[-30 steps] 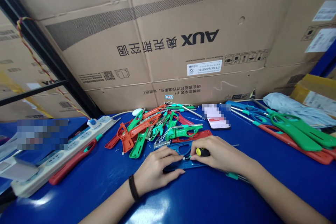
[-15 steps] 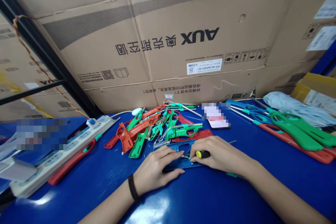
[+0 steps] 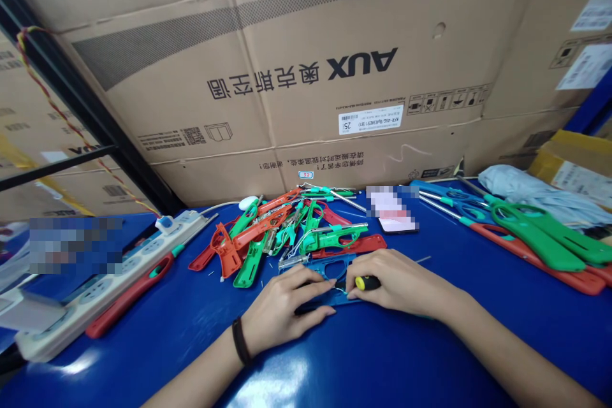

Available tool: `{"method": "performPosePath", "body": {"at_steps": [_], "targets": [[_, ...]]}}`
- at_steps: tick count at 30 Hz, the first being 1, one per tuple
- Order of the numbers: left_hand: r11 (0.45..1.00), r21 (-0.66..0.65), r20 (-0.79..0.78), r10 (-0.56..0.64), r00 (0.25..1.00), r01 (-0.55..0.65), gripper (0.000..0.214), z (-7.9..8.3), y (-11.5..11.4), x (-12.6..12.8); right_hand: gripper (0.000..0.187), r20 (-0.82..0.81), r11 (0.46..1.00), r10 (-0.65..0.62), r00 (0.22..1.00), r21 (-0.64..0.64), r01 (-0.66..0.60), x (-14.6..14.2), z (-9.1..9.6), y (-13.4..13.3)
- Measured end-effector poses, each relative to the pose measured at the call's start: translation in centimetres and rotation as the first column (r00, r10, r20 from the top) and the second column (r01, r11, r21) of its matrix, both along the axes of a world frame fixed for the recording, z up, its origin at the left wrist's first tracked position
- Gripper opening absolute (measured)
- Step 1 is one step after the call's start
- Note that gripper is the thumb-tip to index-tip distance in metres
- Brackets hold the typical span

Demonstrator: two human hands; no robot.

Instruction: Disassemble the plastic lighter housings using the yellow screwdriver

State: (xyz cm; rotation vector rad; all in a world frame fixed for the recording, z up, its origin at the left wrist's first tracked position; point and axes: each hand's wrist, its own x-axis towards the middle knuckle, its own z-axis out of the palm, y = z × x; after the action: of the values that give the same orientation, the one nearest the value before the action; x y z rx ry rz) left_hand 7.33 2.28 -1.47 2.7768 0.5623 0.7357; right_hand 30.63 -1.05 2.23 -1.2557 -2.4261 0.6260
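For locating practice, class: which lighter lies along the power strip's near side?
The red lighter left of the pile; no other lies along that side.

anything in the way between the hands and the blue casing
Nothing visible is: the left hand holds the blue casing, and the right hand, gripping a tool, is right at it. The pile lies beyond, not between.

The head-worn camera faces forward and down, close above the blue table [image 3: 368, 363].
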Motion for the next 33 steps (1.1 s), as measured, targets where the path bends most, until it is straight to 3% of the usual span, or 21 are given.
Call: {"method": "performPosePath", "body": {"at_steps": [14, 18, 20, 33], "targets": [[0.999, 0.044, -0.026, -0.018, 1.000, 0.019, 0.032, -0.1, 0.1, -0.1, 0.004, 0.014, 0.998, -0.038, 0.999, -0.042, 0.038, 0.0, -0.1, 0.0], [0.998, 0.055, -0.031, -0.004, 1.000, 0.005, 0.031, -0.3, 0.1, -0.1, 0.021, 0.006, 0.992, -0.128, 0.992, 0.010, 0.128, -0.2, 0.0, -0.1], [0.998, 0.059, -0.033, 0.001, 0.999, 0.001, 0.031, -0.3, 0.1, -0.1, 0.021, 0.002, 0.987, -0.159, 0.987, 0.023, 0.158, -0.3, -0.1, 0.0], [1.000, 0.027, -0.020, 0.001, 1.000, -0.001, 0.034, -0.4, 0.1, 0.0, 0.010, 0.039, 0.993, -0.112, 0.993, 0.032, 0.111, -0.4, -1.0, 0.3]]}}
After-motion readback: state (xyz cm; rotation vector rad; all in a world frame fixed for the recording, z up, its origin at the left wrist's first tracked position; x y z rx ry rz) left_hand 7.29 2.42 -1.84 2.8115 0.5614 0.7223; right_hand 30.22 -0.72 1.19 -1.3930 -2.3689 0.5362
